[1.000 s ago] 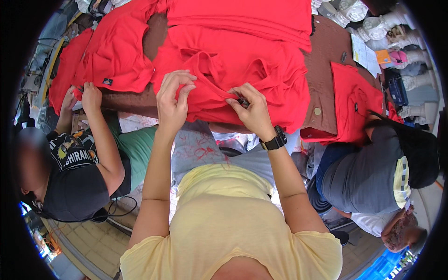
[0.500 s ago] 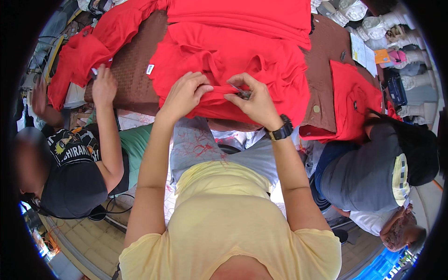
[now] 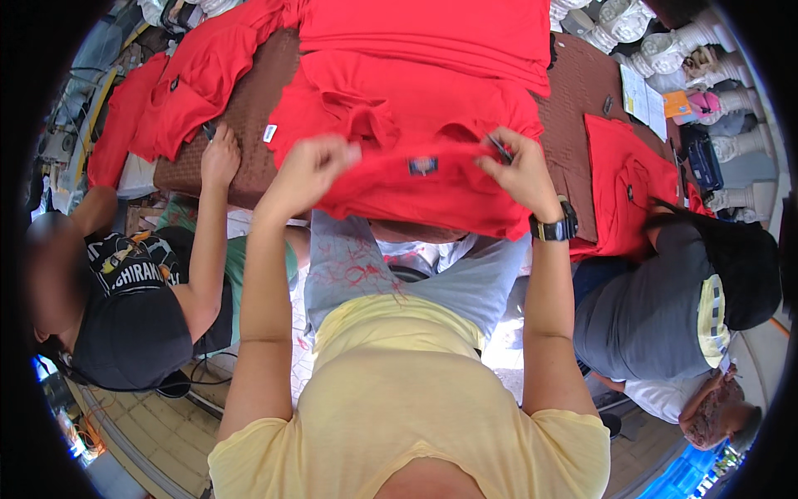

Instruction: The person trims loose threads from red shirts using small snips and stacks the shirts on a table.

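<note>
Red shirt spans btwn both hands' fingers, dark label midway; L hand seems to pinch one end (blurred), R hand pinches other w/ small dark tool, prob. snips. Best: edge taut, tips off cloth.

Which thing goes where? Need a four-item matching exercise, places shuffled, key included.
Things:
1. central dark label
2. black watch
3. white papers
4. small dark tool

Places:
A. held in the right hand
B. beside the orange item
C. near an edge of the red garment
D. strapped around the right wrist

Pairs: 1-C, 2-D, 3-B, 4-A
</note>
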A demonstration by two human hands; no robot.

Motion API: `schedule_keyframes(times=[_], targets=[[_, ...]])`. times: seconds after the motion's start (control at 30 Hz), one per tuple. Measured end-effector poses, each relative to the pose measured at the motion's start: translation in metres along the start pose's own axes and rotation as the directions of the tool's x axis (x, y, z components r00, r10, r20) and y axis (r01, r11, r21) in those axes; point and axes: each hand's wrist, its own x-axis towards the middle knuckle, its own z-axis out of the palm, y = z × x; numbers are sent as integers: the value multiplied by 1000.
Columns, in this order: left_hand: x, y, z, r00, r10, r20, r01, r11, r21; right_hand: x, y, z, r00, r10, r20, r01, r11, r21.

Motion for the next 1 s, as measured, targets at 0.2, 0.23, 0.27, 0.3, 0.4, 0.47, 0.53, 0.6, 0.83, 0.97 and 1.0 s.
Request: schedule_keyframes(times=[0.2,0.23,0.27,0.3,0.4,0.47,0.53,0.6,0.83,0.97,1.0], targets=[[-20,12,4,904,87,-418,-2,980,201,-10,-8,0,997,7,76,-14,995,95],[-13,1,8,807,185,-561,40,931,363,-1,-11,11,999,-38,30,34,990,136],[-7,-8,15,852,155,-500,90,897,432,7,-11,25,997,-76,-26,79,982,172],[-4,-15,24,934,-9,-357,105,963,250,14,-13,39,990,-112,-83,127,970,206],[-11,-9,72,926,315,-209,-281,943,178,36,-44,74,980,-104,-167,136,972,193],[-14,15,74,958,285,-28,-281,955,100,51,-46,93,936,-225,-272,264,957,117],[4,-2,65,910,268,-316,-220,959,178,66,-55,110,909,-310,-277,315,949,-27],[30,-24,49,726,195,-659,-5,960,279,79,-44,131,951,-247,-184,235,968,-85],[82,-62,32,680,153,-717,8,976,216,83,-55,145,940,-213,-267,201,977,-69],[85,-38,35,637,87,-766,-52,996,70,68,-55,111,877,-320,-360,292,948,-130],[74,-25,32,628,79,-774,-74,996,42,58,-57,94,846,-365,-389,318,931,-180]])
